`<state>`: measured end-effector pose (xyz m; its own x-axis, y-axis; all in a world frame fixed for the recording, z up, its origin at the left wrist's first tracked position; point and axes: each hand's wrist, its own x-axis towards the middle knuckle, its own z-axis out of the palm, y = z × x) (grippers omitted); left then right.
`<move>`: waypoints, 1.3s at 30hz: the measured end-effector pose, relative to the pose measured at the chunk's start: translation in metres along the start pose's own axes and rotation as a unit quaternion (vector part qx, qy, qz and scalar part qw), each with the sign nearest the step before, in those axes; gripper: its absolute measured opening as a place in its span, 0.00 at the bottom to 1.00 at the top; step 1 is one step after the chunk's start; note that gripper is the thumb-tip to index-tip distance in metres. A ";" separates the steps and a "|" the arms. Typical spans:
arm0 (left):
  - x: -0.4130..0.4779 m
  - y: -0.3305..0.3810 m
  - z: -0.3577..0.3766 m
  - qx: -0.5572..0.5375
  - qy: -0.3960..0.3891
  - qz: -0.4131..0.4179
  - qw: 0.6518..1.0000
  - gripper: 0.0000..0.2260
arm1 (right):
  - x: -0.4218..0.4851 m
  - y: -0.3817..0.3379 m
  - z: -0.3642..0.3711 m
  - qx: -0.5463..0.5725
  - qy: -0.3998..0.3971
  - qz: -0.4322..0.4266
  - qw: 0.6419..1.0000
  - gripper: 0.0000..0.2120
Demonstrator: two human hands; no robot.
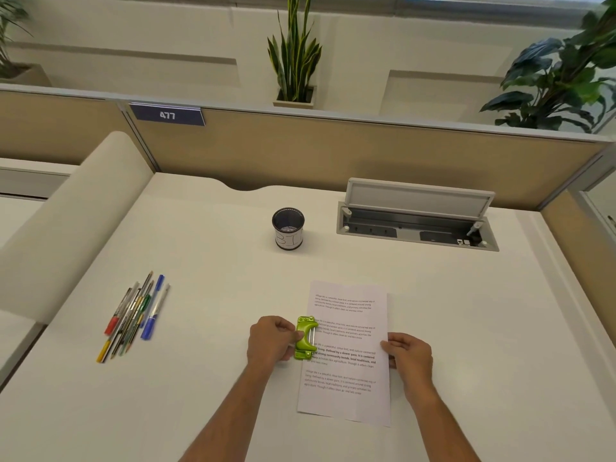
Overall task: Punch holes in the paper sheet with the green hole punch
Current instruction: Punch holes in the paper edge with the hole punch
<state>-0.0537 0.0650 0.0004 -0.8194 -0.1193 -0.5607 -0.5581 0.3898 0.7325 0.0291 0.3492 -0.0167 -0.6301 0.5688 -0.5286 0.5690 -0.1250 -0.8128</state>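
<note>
A printed paper sheet [350,371] lies flat on the white desk [206,378], slightly right of centre. The green hole punch [306,338] sits at the sheet's left edge, about halfway along it, with the paper's margin under its jaws. My left hand [271,340] grips the punch from the left, fingers curled round its body. My right hand [408,353] holds the sheet's right edge, fingers curled onto the paper with the thumb on top.
A bundle of several pens and pencils [135,316] lies at the left. A dark cup [288,228] with a white label stands behind the sheet. An open cable hatch [416,216] is set into the desk at the back right. A partition wall closes the far side.
</note>
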 end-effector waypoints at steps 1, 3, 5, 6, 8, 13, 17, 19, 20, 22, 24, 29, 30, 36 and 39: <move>0.000 0.001 0.000 0.002 0.001 0.002 1.000 0.09 | 0.000 0.000 0.000 0.001 -0.002 0.000 1.000 0.10; -0.001 0.002 0.002 0.008 0.004 0.007 1.000 0.08 | -0.001 0.001 0.000 -0.001 -0.005 0.000 1.000 0.09; -0.002 0.003 0.004 0.010 0.009 0.011 1.000 0.07 | -0.002 0.001 0.000 -0.009 -0.004 -0.005 1.000 0.09; -0.002 0.003 0.004 0.012 0.011 0.012 1.000 0.07 | -0.003 0.001 0.000 -0.017 -0.001 -0.009 1.000 0.09; -0.004 0.005 0.006 0.022 0.014 0.019 0.999 0.07 | -0.002 0.001 0.000 -0.033 0.004 -0.020 0.999 0.09; -0.008 0.006 0.007 0.035 0.027 0.025 0.999 0.07 | -0.002 0.000 0.004 -0.071 0.012 -0.051 0.996 0.10; -0.010 -0.002 0.005 0.026 0.034 0.014 0.999 0.09 | -0.002 0.003 0.006 -0.088 0.021 -0.075 0.993 0.10; -0.010 -0.007 0.003 0.015 0.040 0.011 0.999 0.09 | -0.002 0.005 0.006 -0.088 0.023 -0.076 0.993 0.10; -0.010 -0.010 0.003 0.011 0.042 0.012 0.999 0.09 | -0.001 0.006 0.006 -0.086 0.022 -0.074 0.993 0.10; -0.011 -0.014 0.003 0.010 0.046 0.015 0.999 0.09 | 0.000 0.007 0.005 -0.076 0.020 -0.068 0.995 0.10; -0.012 -0.017 0.004 0.011 0.051 0.018 0.998 0.08 | 0.000 0.008 0.005 -0.065 0.019 -0.062 0.996 0.10; -0.015 -0.022 0.003 0.007 0.064 0.020 0.998 0.10 | -0.001 0.011 0.002 -0.036 0.019 -0.038 0.998 0.08; -0.016 -0.022 0.003 0.008 0.069 0.021 0.997 0.10 | -0.001 0.012 0.001 -0.032 0.019 -0.034 0.999 0.08; -0.022 -0.018 0.001 0.051 0.128 0.031 0.990 0.10 | 0.000 0.013 -0.009 -0.020 0.016 -0.025 0.999 0.08; -0.027 -0.012 0.004 0.066 0.164 0.041 0.983 0.10 | 0.003 0.013 -0.017 -0.015 0.016 -0.024 0.999 0.08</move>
<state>-0.0240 0.0668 0.0051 -0.8712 -0.3620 -0.3317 -0.4844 0.5233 0.7011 0.0434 0.3626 -0.0243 -0.6402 0.5988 -0.4813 0.5547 -0.0732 -0.8288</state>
